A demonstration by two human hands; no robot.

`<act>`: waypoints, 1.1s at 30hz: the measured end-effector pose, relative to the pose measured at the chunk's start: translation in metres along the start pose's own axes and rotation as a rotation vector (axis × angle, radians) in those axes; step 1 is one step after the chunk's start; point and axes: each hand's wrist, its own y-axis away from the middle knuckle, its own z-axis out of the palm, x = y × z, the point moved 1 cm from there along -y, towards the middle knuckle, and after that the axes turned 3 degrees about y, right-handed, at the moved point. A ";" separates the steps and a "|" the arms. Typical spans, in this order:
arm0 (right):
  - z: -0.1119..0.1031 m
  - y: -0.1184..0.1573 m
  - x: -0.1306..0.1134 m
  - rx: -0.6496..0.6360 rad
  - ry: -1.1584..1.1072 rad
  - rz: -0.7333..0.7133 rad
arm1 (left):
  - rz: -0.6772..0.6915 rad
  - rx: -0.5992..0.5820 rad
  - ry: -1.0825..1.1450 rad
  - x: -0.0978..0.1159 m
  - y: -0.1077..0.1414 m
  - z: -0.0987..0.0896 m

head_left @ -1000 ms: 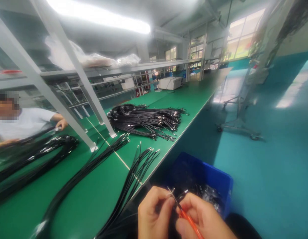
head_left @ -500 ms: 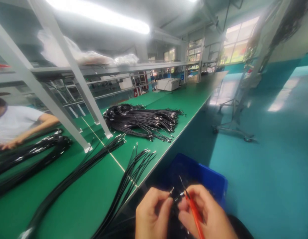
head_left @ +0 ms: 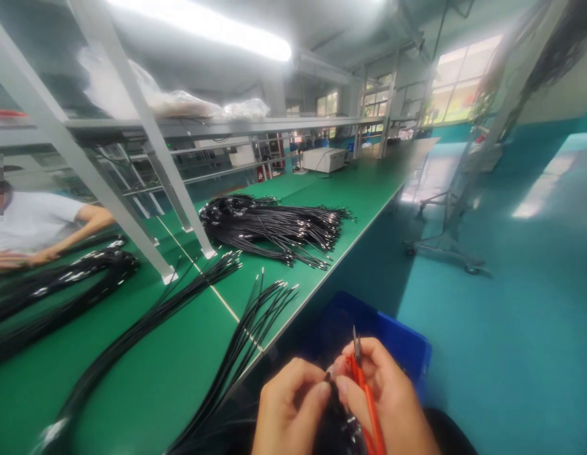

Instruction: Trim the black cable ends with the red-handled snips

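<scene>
Near the blue bin [head_left: 401, 338], the left hand [head_left: 296, 395] pinches a dark cable [head_left: 335, 397] between its fingers; the right [head_left: 385, 395] grips orange snips [head_left: 364, 380] blades-up, perhaps keeping fingertips free.

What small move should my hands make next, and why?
I'd probably work the dark piece with fingertips alone: your left hand pinches it, your right hand has its thumb close beside it, and the orange-handled tool that hand holds points its tip upward, away from the piece.
</scene>
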 end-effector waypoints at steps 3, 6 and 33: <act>-0.011 -0.004 -0.005 -0.160 -0.017 -0.001 | -0.097 -0.029 0.145 -0.001 -0.003 -0.006; -0.024 -0.006 -0.005 -0.493 -0.061 0.113 | -0.157 -0.032 0.318 0.003 -0.005 -0.010; -0.027 -0.019 -0.012 -0.791 -0.024 0.414 | -0.124 -0.136 0.552 0.006 -0.006 -0.013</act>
